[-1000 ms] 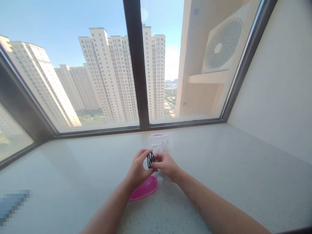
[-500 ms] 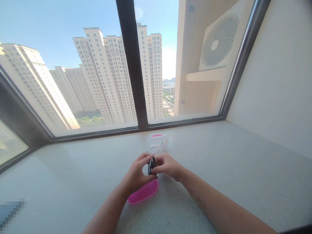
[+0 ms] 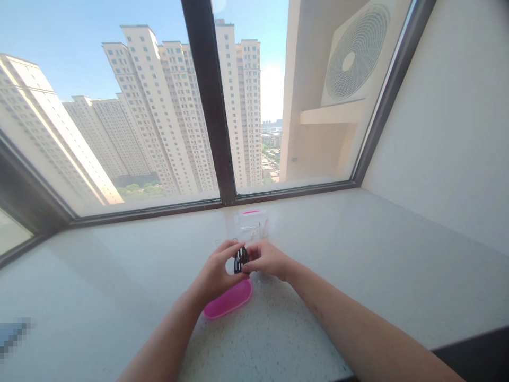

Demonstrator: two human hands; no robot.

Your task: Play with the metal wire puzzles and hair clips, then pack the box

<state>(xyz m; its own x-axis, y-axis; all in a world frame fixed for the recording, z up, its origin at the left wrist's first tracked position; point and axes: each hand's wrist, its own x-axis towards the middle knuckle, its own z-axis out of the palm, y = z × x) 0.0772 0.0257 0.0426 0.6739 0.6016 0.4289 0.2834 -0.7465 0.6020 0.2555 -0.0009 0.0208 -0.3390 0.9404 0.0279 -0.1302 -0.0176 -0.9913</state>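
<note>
Both my hands meet over the stone window sill (image 3: 358, 276) and pinch a small bundle of black hair ties (image 3: 239, 260) between them. My left hand (image 3: 217, 273) curls round the bundle from the left with thumb and fingers closed on it. My right hand (image 3: 267, 258) grips the same bundle from the right. Just below the hands a pink oval lid (image 3: 228, 300) lies flat on the sill. Behind the hands stands a small clear plastic box (image 3: 250, 224) with something pink inside.
A dark-framed window (image 3: 207, 106) runs along the back of the sill, with a white wall (image 3: 449, 132) on the right. A blurred patch (image 3: 11, 334) sits at the lower left. The sill's dark front edge (image 3: 473, 350) shows at lower right.
The view has tilted and shifted, so the hands and box sit slightly higher and left. Both hands keep hold of the black ties, working them a little between the fingers.
</note>
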